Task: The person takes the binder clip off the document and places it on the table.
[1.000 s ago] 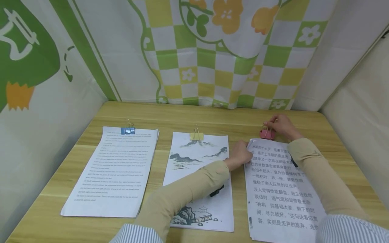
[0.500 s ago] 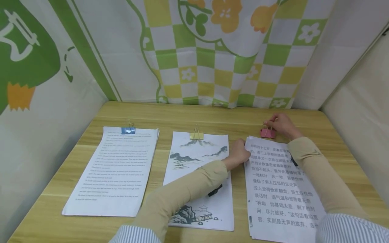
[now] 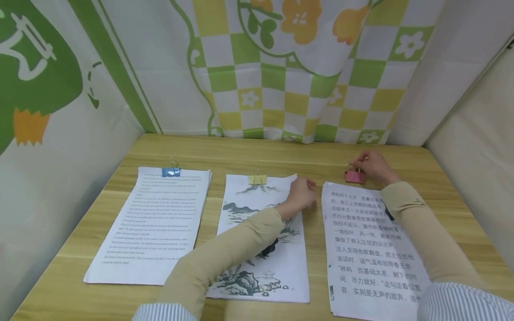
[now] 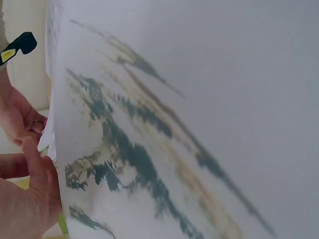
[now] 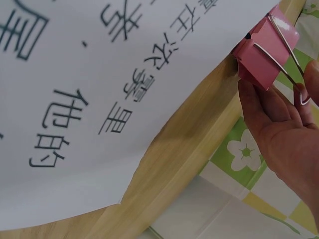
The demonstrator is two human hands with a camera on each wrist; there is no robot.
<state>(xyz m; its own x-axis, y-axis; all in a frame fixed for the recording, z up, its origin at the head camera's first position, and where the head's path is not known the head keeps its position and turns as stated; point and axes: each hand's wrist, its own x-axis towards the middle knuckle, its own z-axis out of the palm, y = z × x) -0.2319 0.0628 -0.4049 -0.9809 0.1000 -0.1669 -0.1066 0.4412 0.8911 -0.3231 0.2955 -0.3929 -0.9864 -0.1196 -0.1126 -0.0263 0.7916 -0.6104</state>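
My right hand [image 3: 373, 166] pinches the wire handles of a pink binder clip [image 3: 354, 176] at the top edge of the Chinese-text stack [image 3: 361, 249]. In the right wrist view the clip [image 5: 266, 47] meets the paper's edge, but whether its jaws grip the sheets I cannot tell. My left hand [image 3: 299, 196] is over the upper right corner of the landscape-picture stack [image 3: 261, 218], its fingers relaxed with nothing seen in them. That stack's corner looks slightly raised beside the hand. A yellow binder clip [image 3: 257, 179] sits on its top edge.
An English-text stack [image 3: 152, 227] with a blue binder clip [image 3: 171, 172] on top lies at the left of the wooden table [image 3: 209, 154]. A checked, flower-patterned cloth [image 3: 273, 98] hangs behind the table's far edge.
My left hand has left the Chinese-text stack's upper left corner and moved left over the landscape stack. The right hand and pink binder clip have stayed nearly in place.
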